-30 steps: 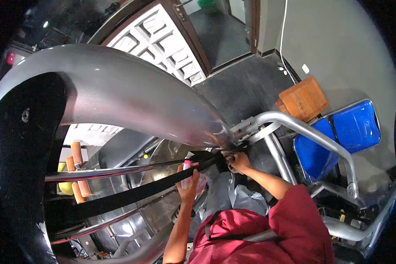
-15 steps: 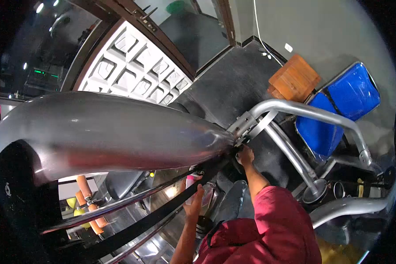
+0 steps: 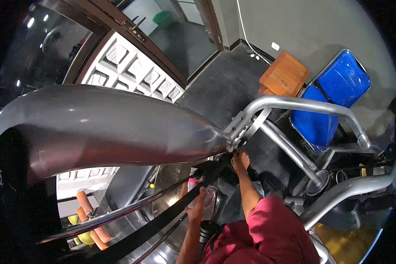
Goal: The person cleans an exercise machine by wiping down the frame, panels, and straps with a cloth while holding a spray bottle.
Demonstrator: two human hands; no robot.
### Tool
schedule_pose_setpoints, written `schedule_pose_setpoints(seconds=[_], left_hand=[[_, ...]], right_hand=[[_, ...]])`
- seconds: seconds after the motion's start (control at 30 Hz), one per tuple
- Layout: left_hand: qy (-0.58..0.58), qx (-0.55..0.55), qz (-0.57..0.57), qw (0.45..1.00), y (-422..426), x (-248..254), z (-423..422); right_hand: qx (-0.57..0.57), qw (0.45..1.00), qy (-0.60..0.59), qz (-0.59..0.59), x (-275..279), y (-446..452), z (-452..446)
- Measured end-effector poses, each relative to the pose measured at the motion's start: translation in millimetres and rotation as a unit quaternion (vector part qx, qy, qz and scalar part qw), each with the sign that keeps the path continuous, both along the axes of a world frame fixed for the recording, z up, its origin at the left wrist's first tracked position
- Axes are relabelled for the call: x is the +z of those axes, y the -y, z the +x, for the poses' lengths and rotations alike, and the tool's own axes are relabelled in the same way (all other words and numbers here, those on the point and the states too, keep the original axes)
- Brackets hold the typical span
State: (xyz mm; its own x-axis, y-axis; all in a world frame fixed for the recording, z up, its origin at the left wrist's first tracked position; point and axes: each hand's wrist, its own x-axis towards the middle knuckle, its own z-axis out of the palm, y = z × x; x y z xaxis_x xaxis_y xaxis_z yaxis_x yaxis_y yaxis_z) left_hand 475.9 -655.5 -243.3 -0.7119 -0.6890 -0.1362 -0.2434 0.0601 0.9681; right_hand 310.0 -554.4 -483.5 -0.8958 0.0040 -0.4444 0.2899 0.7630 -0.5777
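My left hand (image 3: 197, 203) is wrapped round a clear bottle with a pink cap (image 3: 192, 182), beside a long black strap (image 3: 163, 215) that crosses in front of it. My right hand (image 3: 240, 159) is closed at the lower end of a thick grey tube (image 3: 132, 127), by the bracket where the silver frame (image 3: 290, 102) joins. What its fingers hold, if anything, is hidden. Chrome rods run alongside the strap toward the lower left.
Blue folding chair (image 3: 314, 116) and wooden stool (image 3: 285, 74) stand by the grey wall. A glass door (image 3: 176, 39) is at the top, white patterned blocks (image 3: 132, 66) beside it. Orange rollers (image 3: 84, 201) lie lower left; silver tubes curve at the right.
The view has shifted, and the chair and stool appear further left and higher. My right hand stays by the bracket with its arm more upright; my left hand still holds the bottle.
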Motion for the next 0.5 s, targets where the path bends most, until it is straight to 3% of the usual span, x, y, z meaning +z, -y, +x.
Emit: schedule_pose_setpoints(seconds=[0.07,0.13,0.2,0.23,0.33,0.43,0.5], left_hand=[[-0.011,-0.002,0.007,1.000,-4,8,-3],[-0.009,0.010,0.015,1.000,-4,10,-5],[-0.003,0.006,0.012,1.000,0,15,-7],[0.001,0.002,0.011,1.000,-1,16,-6],[0.010,0.001,0.006,1.000,-6,19,-7],[0.006,0.010,0.009,1.000,-8,24,-11],[-0.005,0.013,0.023,1.000,-8,23,-10]], right_hand=[[0.049,0.998,-0.002,0.033,-15,-6,-10],[0.084,0.989,0.114,0.029,-44,-7,-29],[0.089,0.994,0.048,0.036,-24,-8,-39],[0.059,0.993,0.097,0.022,-28,-10,-45],[-0.204,0.945,0.215,-0.138,-24,-20,-51],[-0.242,0.937,0.187,-0.171,-28,-31,-25],[-0.286,0.900,0.183,-0.273,-33,-32,-12]])
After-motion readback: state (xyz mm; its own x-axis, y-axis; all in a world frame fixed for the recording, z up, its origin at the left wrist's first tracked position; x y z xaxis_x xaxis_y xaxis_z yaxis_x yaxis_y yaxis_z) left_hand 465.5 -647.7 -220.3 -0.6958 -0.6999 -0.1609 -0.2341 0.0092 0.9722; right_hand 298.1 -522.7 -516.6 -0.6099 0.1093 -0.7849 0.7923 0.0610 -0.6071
